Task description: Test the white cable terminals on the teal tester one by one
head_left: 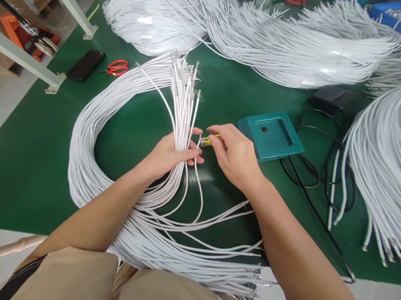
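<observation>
My left hand (167, 155) is closed around an upright bunch of white cables (182, 110), whose frayed, stripped ends point away from me. One single cable (199, 186) curves up beside the bunch to the left fingertips. My right hand (236, 155) pinches a small yellow tool (205, 141) with a clear or metallic front end. The tool's front meets or nearly touches the tip of that single cable; its exact kind is hidden by the fingers. From the bunch, the cables loop round to the left in a large coil (82, 147), with more loose cables (192, 258) near my lap.
Right of my right hand sits a teal device (278, 155) with a recessed top and a black cord (315, 220). Large cable bundles (303, 50) lie at the back and another (385, 158) at right. Red-handled snips (117, 67) and a black phone (86, 65) lie far left near a metal post (20, 52).
</observation>
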Tool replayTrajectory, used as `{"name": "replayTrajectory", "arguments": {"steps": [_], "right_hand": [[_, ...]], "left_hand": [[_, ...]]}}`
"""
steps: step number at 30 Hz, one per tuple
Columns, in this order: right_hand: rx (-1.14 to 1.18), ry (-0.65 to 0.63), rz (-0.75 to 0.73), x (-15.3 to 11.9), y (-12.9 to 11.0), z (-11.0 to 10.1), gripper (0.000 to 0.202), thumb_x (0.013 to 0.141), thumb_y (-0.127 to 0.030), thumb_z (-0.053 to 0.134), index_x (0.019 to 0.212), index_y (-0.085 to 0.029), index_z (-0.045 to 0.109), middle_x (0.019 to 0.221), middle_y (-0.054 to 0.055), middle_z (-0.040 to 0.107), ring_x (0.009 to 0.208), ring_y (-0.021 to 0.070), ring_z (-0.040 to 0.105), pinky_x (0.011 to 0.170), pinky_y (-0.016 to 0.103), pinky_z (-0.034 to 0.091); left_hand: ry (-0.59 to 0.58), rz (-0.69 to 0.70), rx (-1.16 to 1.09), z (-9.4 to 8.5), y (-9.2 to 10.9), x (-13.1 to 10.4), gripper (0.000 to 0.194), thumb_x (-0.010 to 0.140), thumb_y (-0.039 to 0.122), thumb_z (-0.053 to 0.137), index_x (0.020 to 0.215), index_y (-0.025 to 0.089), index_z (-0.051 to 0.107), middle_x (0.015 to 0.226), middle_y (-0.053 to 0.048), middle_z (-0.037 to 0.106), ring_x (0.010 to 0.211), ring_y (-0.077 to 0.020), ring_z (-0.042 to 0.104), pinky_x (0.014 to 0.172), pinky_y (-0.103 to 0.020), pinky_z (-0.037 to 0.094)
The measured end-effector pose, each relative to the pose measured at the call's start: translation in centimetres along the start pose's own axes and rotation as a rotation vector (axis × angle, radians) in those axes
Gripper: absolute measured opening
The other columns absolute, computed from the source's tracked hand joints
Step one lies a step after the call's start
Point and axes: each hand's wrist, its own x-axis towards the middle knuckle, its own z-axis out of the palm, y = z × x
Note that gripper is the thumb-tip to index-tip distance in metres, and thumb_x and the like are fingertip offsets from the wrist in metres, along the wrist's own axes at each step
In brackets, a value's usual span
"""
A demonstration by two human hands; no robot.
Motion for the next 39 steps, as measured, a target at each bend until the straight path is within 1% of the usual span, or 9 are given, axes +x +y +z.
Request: {"name": "replayTrajectory", "arguments": {"steps": [3,6,9,11,15,25,34,37,39], "right_hand": [[0.071,-0.019,0.048,-0.1,-0.5,0.4,0.023,0.095,-0.03,0.043,0.094,-0.017,0.062,0.093,0.007,0.065,0.08,0.0161,0.058,0.07,0.027,0.043],[-0.063,-0.081,-0.061,-0.1,-0.5,0.6,0.029,0.096,-0.024,0.039,0.078,-0.018,0.061,0.081,0.006,0.062,0.074,0.0164,0.055,0.069,0.028,0.04],[-0.297,-0.073,-0.197,0.0,0.1,0.1,0.027,0.095,-0.02,0.037,0.085,-0.018,0.062,0.091,0.009,0.065,0.087,0.0221,0.053,0.084,0.037,0.038],[-0.409,-0.044,-0.212,0.1,0.7,-0.3,0.024,0.092,-0.016,0.039,0.096,-0.017,0.062,0.103,0.011,0.066,0.099,0.0256,0.051,0.096,0.044,0.032],[-0.494,-0.131,-0.178,0.1,1.6,-0.7,0.023,0.087,-0.009,0.041,0.092,-0.015,0.062,0.087,0.009,0.068,0.088,0.0237,0.053,0.106,0.046,0.024],[-0.564,-0.064,-0.185,0.5,2.0,-0.3,0.023,0.082,-0.004,0.042,0.079,-0.017,0.061,0.069,0.007,0.063,0.078,0.0234,0.046,0.084,0.038,0.036],[-0.539,-0.068,-0.174,0.5,2.1,-0.2,0.025,0.082,-0.005,0.042,0.076,-0.019,0.061,0.064,0.006,0.06,0.077,0.0238,0.046,0.084,0.04,0.036],[-0.526,-0.073,-0.147,0.4,1.8,-0.8,0.02,0.086,-0.013,0.044,0.083,-0.019,0.063,0.072,0.006,0.064,0.087,0.0255,0.05,0.099,0.048,0.03],[-0.555,-0.01,-0.066,0.3,1.8,-1.3,0.019,0.088,-0.02,0.046,0.098,-0.018,0.063,0.095,0.01,0.067,0.106,0.0289,0.05,0.108,0.057,0.018]], "left_hand": [[-0.036,0.005,0.019,0.1,0.1,-0.1,0.051,0.071,0.024,0.075,0.118,0.018,0.056,0.074,0.0,0.066,0.07,-0.0164,0.069,0.061,-0.024,0.053],[-0.063,-0.039,-0.019,0.0,0.1,0.0,0.051,0.07,0.024,0.076,0.117,0.018,0.056,0.074,-0.001,0.067,0.069,-0.0163,0.069,0.061,-0.024,0.053],[-0.021,-0.079,-0.053,0.0,-0.2,0.2,0.053,0.069,0.02,0.077,0.117,0.018,0.055,0.074,-0.001,0.067,0.07,-0.0175,0.07,0.061,-0.024,0.053],[0.022,-0.076,-0.018,-0.1,-0.4,0.3,0.052,0.069,0.018,0.075,0.117,0.018,0.055,0.074,-0.001,0.067,0.073,-0.0188,0.071,0.062,-0.024,0.054],[0.061,-0.071,0.076,0.0,-0.6,0.5,0.048,0.07,0.017,0.074,0.115,0.018,0.055,0.076,-0.002,0.068,0.076,-0.0206,0.072,0.064,-0.026,0.055],[0.149,-0.032,0.171,0.5,-1.0,0.7,0.045,0.071,0.018,0.072,0.112,0.017,0.055,0.075,-0.003,0.07,0.075,-0.0201,0.072,0.063,-0.025,0.056],[0.177,-0.033,0.27,0.9,-1.3,1.1,0.046,0.068,0.019,0.073,0.111,0.014,0.058,0.076,-0.006,0.072,0.072,-0.0193,0.071,0.063,-0.028,0.058],[0.191,-0.021,0.311,0.9,-1.6,1.2,0.045,0.067,0.019,0.073,0.11,0.015,0.059,0.074,-0.005,0.073,0.068,-0.0181,0.071,0.063,-0.028,0.057],[0.194,-0.02,0.301,0.8,-1.7,1.2,0.045,0.066,0.018,0.073,0.109,0.015,0.059,0.073,-0.004,0.072,0.067,-0.0186,0.071,0.062,-0.028,0.057]]}}
